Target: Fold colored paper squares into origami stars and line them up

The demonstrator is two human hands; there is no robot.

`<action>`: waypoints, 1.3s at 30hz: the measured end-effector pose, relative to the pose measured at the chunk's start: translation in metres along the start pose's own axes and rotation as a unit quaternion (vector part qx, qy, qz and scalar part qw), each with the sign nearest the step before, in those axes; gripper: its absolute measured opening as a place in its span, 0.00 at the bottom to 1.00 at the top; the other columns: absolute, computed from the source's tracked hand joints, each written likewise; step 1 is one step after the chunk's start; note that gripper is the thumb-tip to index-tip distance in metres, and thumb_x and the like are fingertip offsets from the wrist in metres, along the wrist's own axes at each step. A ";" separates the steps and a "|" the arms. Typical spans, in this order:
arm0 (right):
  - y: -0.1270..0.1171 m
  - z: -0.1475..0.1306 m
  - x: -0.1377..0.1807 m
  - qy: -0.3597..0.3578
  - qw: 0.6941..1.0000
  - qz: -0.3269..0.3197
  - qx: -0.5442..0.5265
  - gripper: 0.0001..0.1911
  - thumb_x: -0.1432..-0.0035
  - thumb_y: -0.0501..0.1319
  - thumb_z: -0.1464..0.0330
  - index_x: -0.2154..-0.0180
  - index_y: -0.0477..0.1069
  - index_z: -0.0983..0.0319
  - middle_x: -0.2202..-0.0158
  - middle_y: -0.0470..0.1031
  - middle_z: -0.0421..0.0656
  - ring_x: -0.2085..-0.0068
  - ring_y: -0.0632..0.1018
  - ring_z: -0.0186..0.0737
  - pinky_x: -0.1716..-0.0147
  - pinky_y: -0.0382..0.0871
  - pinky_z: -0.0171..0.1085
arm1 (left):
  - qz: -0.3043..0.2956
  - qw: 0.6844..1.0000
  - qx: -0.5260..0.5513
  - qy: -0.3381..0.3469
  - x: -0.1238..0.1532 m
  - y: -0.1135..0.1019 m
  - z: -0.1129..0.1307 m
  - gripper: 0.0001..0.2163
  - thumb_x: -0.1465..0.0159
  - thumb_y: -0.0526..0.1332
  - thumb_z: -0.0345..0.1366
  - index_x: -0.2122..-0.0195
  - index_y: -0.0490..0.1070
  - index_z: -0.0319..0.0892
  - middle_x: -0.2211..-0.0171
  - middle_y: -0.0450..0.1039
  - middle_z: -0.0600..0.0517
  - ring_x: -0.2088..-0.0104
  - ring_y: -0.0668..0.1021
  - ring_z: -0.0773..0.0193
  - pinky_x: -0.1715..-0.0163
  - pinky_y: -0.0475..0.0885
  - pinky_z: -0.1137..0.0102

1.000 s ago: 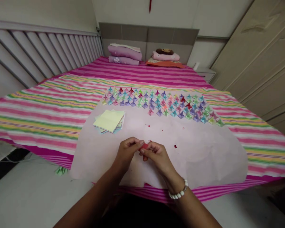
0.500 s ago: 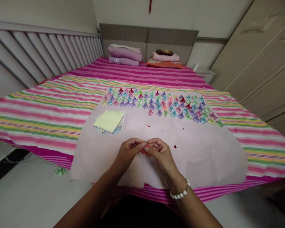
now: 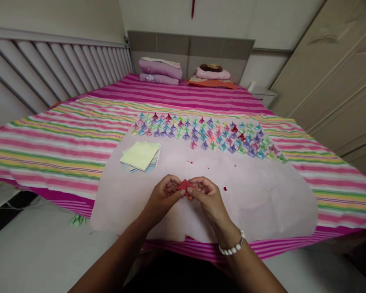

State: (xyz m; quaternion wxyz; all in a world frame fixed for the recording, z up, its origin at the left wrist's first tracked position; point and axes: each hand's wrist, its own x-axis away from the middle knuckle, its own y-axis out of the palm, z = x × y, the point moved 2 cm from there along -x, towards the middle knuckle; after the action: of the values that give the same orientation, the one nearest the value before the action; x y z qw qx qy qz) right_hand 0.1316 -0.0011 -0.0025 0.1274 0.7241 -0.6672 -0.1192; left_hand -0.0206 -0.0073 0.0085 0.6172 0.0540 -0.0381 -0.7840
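A small folded piece of red paper [image 3: 185, 185] is held between both hands above the pale sheet [image 3: 262, 191]. My left hand [image 3: 166, 192] pinches its left side with thumb and fingers. On the other side, my right hand [image 3: 205, 195] grips the right corner, its thumb over the front. The paper shows a pointed top and a crease down the middle. Beyond the hands stand rows of small folded paper shapes [image 3: 204, 144] in many colours. To the left lies a stack of square paper [image 3: 140, 156], pale yellow on top.
Dark red paper scraps [image 3: 225, 189] lie on the sheet right of the hands. The sheet rests on a striped bedspread [image 3: 57, 150]. Folded bedding [image 3: 160, 71] sits by the headboard, and a white rail [image 3: 73, 67] runs along the left. A green crumpled piece [image 3: 78, 220] is at lower left.
The red paper, mostly covered by the fingers before, now shows its pointed face. My left hand has shifted slightly left, leaving the fingertips of the two hands farther apart.
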 end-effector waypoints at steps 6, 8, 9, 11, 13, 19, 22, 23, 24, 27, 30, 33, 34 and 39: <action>0.000 0.001 0.001 0.009 1.000 -0.023 0.001 0.10 0.56 0.72 0.68 0.69 0.76 0.61 0.80 0.76 0.37 0.79 0.74 0.31 0.76 0.68 0.31 | -0.033 0.999 0.027 -0.023 0.000 0.002 0.004 0.09 0.42 0.65 0.36 0.68 0.65 0.41 0.72 0.72 0.55 0.70 0.75 0.69 0.67 0.68 0.72; 0.002 0.000 0.002 0.013 0.999 -0.032 -0.003 0.10 0.56 0.72 0.68 0.69 0.76 0.61 0.80 0.76 0.37 0.79 0.74 0.31 0.76 0.68 0.32 | -0.038 0.998 0.032 -0.032 0.000 0.002 0.006 0.09 0.43 0.65 0.36 0.68 0.67 0.40 0.72 0.72 0.55 0.71 0.75 0.69 0.69 0.68 0.72; 0.002 0.000 0.002 0.015 0.999 -0.039 -0.006 0.10 0.56 0.72 0.68 0.69 0.76 0.61 0.80 0.76 0.37 0.79 0.75 0.32 0.76 0.69 0.32 | -0.033 0.998 0.038 -0.035 0.000 0.002 0.006 0.09 0.44 0.66 0.36 0.68 0.68 0.40 0.72 0.72 0.55 0.71 0.74 0.70 0.69 0.68 0.73; 0.004 -0.001 0.002 0.019 0.998 -0.052 -0.009 0.08 0.55 0.71 0.69 0.69 0.76 0.61 0.80 0.76 0.37 0.79 0.75 0.32 0.75 0.69 0.32 | -0.007 0.998 0.054 -0.039 -0.001 0.000 0.005 0.09 0.46 0.68 0.35 0.69 0.69 0.39 0.73 0.72 0.56 0.73 0.74 0.71 0.71 0.67 0.74; 0.006 -0.002 0.002 0.019 0.998 -0.061 -0.010 0.07 0.54 0.70 0.70 0.70 0.76 0.61 0.81 0.76 0.37 0.78 0.75 0.32 0.75 0.69 0.32 | 0.021 0.996 0.075 -0.039 0.000 -0.001 0.002 0.08 0.47 0.69 0.34 0.70 0.71 0.39 0.74 0.72 0.56 0.74 0.73 0.72 0.73 0.67 0.74; 0.004 0.000 0.002 0.007 0.997 -0.065 -0.028 0.03 0.53 0.66 0.73 0.72 0.77 0.61 0.80 0.77 0.39 0.78 0.75 0.32 0.74 0.69 0.33 | 0.027 0.988 0.139 -0.056 0.001 0.001 -0.006 0.03 0.47 0.66 0.31 0.72 0.74 0.40 0.76 0.74 0.54 0.75 0.73 0.71 0.72 0.67 0.73; 0.002 -0.001 0.002 -0.003 0.997 -0.070 -0.015 0.04 0.53 0.66 0.74 0.71 0.77 0.61 0.80 0.77 0.38 0.77 0.75 0.33 0.73 0.69 0.33 | 0.019 0.987 0.146 -0.063 0.002 0.002 -0.005 0.02 0.44 0.64 0.32 0.72 0.74 0.40 0.77 0.74 0.54 0.75 0.74 0.70 0.72 0.67 0.73; 0.001 -0.002 0.003 -0.007 0.997 -0.072 -0.008 0.04 0.53 0.66 0.74 0.71 0.77 0.61 0.79 0.77 0.38 0.77 0.76 0.33 0.72 0.69 0.33 | 0.014 0.988 0.142 -0.063 0.002 0.002 -0.005 0.02 0.44 0.63 0.33 0.71 0.74 0.40 0.77 0.74 0.54 0.75 0.74 0.69 0.71 0.67 0.73; 0.001 -0.003 0.003 -0.012 0.997 -0.073 -0.001 0.04 0.52 0.66 0.74 0.71 0.77 0.61 0.79 0.76 0.38 0.76 0.76 0.33 0.72 0.69 0.34 | 0.012 0.989 0.134 -0.062 0.002 0.003 -0.003 0.04 0.43 0.63 0.34 0.71 0.74 0.40 0.77 0.74 0.54 0.74 0.74 0.69 0.71 0.67 0.73; 0.003 -0.007 0.004 -0.030 0.997 -0.076 0.018 0.02 0.52 0.66 0.72 0.72 0.76 0.61 0.75 0.75 0.38 0.75 0.76 0.33 0.72 0.70 0.34 | 0.024 0.994 0.087 -0.057 0.003 0.004 0.001 0.07 0.44 0.66 0.37 0.73 0.72 0.39 0.77 0.74 0.54 0.75 0.73 0.70 0.72 0.68 0.73; 0.004 -0.010 0.005 -0.047 0.995 -0.076 0.033 0.01 0.52 0.67 0.71 0.72 0.76 0.60 0.71 0.74 0.39 0.74 0.76 0.33 0.72 0.70 0.35 | 0.051 0.996 0.047 -0.054 0.002 0.006 0.004 0.12 0.48 0.69 0.36 0.76 0.66 0.39 0.80 0.72 0.55 0.78 0.72 0.70 0.74 0.67 0.74; 0.004 -0.009 0.006 -0.046 0.995 -0.079 0.040 0.03 0.49 0.66 0.68 0.72 0.75 0.61 0.72 0.75 0.40 0.73 0.75 0.34 0.72 0.70 0.35 | 0.059 0.997 0.030 -0.041 0.002 0.007 0.004 0.14 0.49 0.69 0.36 0.77 0.62 0.40 0.80 0.71 0.56 0.77 0.73 0.70 0.74 0.67 0.74; 0.004 -0.008 0.006 -0.039 0.996 -0.075 0.041 0.04 0.49 0.67 0.68 0.71 0.74 0.61 0.74 0.74 0.39 0.74 0.75 0.34 0.72 0.69 0.35 | 0.059 0.997 0.027 -0.034 0.002 0.007 0.003 0.14 0.49 0.69 0.36 0.77 0.62 0.41 0.80 0.71 0.57 0.77 0.73 0.70 0.74 0.66 0.74; 0.002 -0.003 0.002 -0.010 1.000 -0.022 0.014 0.15 0.55 0.71 0.67 0.64 0.72 0.60 0.73 0.75 0.37 0.76 0.74 0.32 0.75 0.68 0.33 | 0.059 0.998 0.018 -0.012 0.001 0.006 -0.001 0.14 0.48 0.69 0.35 0.75 0.60 0.41 0.79 0.67 0.59 0.76 0.72 0.71 0.74 0.66 0.74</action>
State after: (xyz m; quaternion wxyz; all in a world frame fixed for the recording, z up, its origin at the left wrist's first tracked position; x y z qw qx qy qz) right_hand 0.1307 -0.0034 0.0011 0.1075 0.7393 -0.6539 -0.1197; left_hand -0.0148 -0.0101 0.0083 0.6608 0.0528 -0.0627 -0.7461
